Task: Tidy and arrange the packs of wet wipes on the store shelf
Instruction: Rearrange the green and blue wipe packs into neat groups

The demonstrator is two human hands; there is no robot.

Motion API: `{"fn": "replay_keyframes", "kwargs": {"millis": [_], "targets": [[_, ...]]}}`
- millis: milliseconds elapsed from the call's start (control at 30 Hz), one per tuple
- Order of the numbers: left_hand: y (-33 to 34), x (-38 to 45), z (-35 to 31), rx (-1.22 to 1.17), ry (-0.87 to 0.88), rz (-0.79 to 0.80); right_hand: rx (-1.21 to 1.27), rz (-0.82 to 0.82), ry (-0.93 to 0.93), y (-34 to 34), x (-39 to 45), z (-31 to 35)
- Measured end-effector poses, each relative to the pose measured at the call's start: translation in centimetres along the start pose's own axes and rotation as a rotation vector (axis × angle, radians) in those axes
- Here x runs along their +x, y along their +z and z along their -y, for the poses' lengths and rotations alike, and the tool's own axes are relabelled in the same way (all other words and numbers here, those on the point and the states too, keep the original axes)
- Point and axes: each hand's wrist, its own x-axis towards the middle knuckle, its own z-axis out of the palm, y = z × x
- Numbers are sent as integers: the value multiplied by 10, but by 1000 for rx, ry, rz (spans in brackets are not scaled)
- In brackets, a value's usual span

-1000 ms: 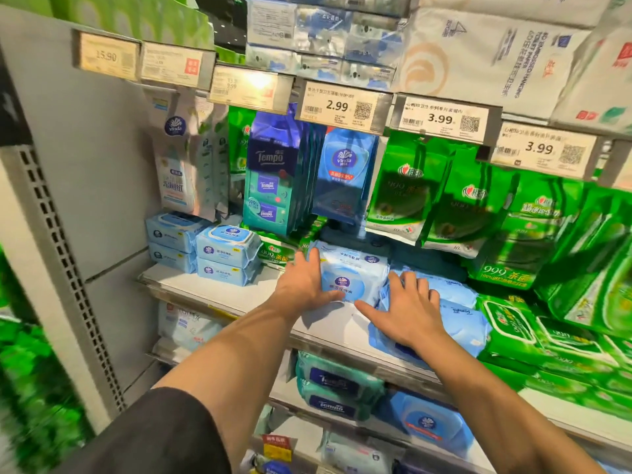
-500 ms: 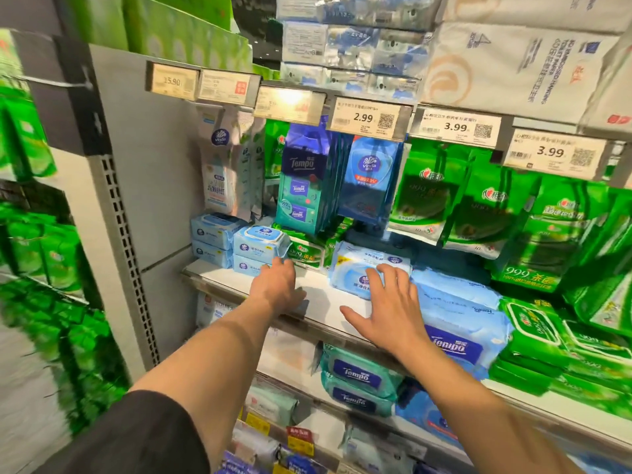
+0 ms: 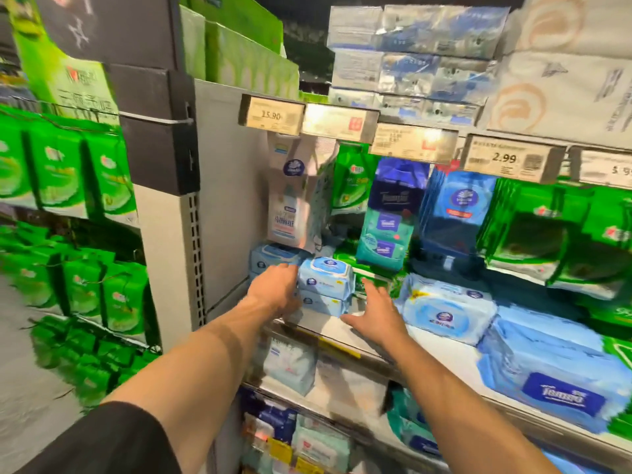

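Two small light-blue wipe packs [image 3: 325, 278] lie stacked at the left end of the white shelf [image 3: 372, 336]. My left hand [image 3: 275, 290] presses against the stack's left side, between it and another light-blue stack [image 3: 270, 256] behind. My right hand [image 3: 371, 311] hovers open over the bare shelf just right of the stack, fingers spread, holding nothing. A larger light-blue pack [image 3: 448, 311] lies flat to the right, and a big blue Tempo pack [image 3: 554, 381] sits at the shelf's front right.
Hanging packs fill the back: a white pouch [image 3: 290, 200], teal-blue Tempo packs [image 3: 390, 213], blue packs [image 3: 458, 206], green packs [image 3: 533, 241]. Price tags [image 3: 506, 159] line the upper shelf edge. A grey upright [image 3: 171, 254] stands left. More packs [image 3: 290, 366] lie below.
The view swung left. Both hands left the larger light-blue pack and moved left along the shelf; the left hand now touches the small stacked packs, the right hand follows beside them.
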Motion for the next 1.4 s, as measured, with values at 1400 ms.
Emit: {"fn": "replay_keyframes", "kwargs": {"millis": [1400], "targets": [[9, 58, -8, 122, 638, -103, 603, -240, 355, 72, 26, 41]]}}
